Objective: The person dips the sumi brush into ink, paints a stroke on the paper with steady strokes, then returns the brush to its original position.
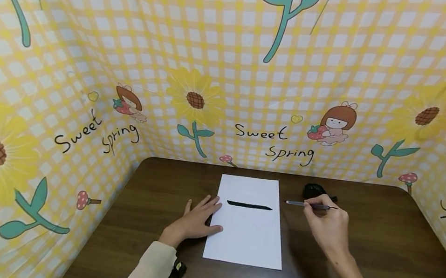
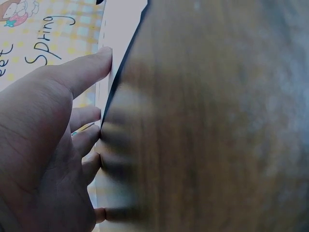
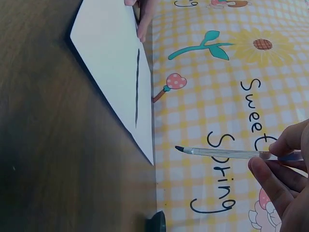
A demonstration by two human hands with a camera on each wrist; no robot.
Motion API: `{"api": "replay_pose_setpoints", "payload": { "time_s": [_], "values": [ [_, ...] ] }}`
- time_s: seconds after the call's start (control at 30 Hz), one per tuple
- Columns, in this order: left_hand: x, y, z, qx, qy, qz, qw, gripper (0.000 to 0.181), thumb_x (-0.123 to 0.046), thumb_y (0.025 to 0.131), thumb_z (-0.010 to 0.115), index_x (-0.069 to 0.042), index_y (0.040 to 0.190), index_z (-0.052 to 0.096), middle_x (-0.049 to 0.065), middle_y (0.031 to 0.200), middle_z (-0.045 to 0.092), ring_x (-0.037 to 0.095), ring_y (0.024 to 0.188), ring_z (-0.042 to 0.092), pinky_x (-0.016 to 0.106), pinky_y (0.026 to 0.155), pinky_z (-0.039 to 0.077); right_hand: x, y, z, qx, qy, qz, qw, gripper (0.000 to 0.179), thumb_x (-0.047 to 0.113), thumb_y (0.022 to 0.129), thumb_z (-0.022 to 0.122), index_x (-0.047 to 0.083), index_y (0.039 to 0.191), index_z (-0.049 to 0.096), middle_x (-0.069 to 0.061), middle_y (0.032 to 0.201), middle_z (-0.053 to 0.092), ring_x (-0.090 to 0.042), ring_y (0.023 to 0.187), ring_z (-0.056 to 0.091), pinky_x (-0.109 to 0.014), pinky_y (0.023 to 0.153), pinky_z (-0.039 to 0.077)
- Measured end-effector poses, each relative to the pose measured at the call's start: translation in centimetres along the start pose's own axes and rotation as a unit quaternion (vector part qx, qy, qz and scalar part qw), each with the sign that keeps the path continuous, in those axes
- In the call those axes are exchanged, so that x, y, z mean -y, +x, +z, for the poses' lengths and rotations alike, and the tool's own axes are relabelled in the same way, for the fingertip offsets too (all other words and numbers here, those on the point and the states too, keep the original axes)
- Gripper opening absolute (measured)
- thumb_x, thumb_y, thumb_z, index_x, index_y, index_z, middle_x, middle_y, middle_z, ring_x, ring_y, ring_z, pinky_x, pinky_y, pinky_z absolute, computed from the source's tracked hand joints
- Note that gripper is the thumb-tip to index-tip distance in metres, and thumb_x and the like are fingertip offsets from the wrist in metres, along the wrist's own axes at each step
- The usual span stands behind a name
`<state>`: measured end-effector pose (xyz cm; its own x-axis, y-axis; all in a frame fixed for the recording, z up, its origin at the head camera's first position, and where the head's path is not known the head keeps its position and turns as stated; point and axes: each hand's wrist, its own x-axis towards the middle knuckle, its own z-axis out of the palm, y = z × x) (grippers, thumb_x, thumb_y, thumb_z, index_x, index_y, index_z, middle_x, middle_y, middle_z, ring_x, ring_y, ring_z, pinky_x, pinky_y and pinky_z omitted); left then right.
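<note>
A white sheet of paper point(image 1: 245, 240) lies on the table and carries one thick black horizontal stroke point(image 1: 249, 205). My left hand point(image 1: 195, 222) rests with spread fingers on the sheet's left edge; in the left wrist view its thumb and fingertips touch that edge. Right of the paper, my right hand point(image 1: 328, 221) pinches a slim paintbrush point(image 3: 217, 153) between thumb and fingers. The brush's black tip point(image 3: 179, 149) points left toward the sheet and is apart from it. Just behind the right hand sits a small black rounded object point(image 1: 313, 190), partly covered by the hand.
The dark brown wooden table point(image 1: 148, 195) has rounded far corners. A yellow checked cloth point(image 1: 225, 55) with flowers and lettering stands like a wall along the back and both sides. Each wrist wears a small black device.
</note>
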<state>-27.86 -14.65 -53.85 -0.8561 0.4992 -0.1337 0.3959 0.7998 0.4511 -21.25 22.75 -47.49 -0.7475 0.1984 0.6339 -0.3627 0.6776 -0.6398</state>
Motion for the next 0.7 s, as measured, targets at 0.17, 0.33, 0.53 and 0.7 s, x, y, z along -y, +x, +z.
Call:
{"api": "replay_pose_setpoints", "payload": {
  "time_s": [0.17,0.33,0.53,0.7],
  "values": [
    [0.0,0.0,0.1,-0.002,-0.002,0.002,1.0000,0.080,-0.057,0.102,0.063,-0.021,0.168,0.037,0.001,0.179,0.022,0.031,0.168,0.012,0.079,0.125,-0.004,-0.1,0.2,-0.6,-0.007,-0.002,0.010,0.9999,0.011,-0.001,0.088,0.081,0.010,0.089,0.078,-0.009,0.081,0.079,0.010,0.069,0.065,-0.002,0.062,0.048],
    [0.1,0.1,0.1,-0.002,-0.002,0.004,1.0000,0.080,-0.057,0.102,0.063,-0.020,0.168,0.037,0.002,0.179,0.023,0.031,0.168,0.012,0.079,0.124,-0.004,-0.1,0.4,-1.0,-0.014,-0.008,0.008,0.9998,0.011,-0.001,0.088,0.081,0.010,0.089,0.078,-0.009,0.082,0.080,0.016,0.070,0.062,-0.002,0.061,0.048],
    [0.2,0.2,0.2,-0.001,0.002,0.000,1.0000,0.080,-0.058,0.102,0.062,-0.023,0.168,0.036,-0.001,0.179,0.022,0.029,0.169,0.011,0.078,0.125,-0.005,-0.5,0.6,-1.3,-0.021,-0.018,0.002,0.9996,0.009,0.000,0.088,0.080,0.009,0.090,0.078,-0.009,0.081,0.080,0.023,0.070,0.057,-0.002,0.061,0.047],
    [0.2,0.1,0.2,-0.004,0.000,0.001,1.0000,0.080,-0.058,0.102,0.063,-0.022,0.168,0.037,0.001,0.179,0.022,0.031,0.168,0.012,0.079,0.124,-0.004,-0.7,0.9,-1.8,-0.026,-0.030,0.009,0.9992,0.009,0.002,0.088,0.081,0.010,0.091,0.078,-0.007,0.082,0.081,0.021,0.068,0.058,-0.003,0.059,0.046]
  ]
}}
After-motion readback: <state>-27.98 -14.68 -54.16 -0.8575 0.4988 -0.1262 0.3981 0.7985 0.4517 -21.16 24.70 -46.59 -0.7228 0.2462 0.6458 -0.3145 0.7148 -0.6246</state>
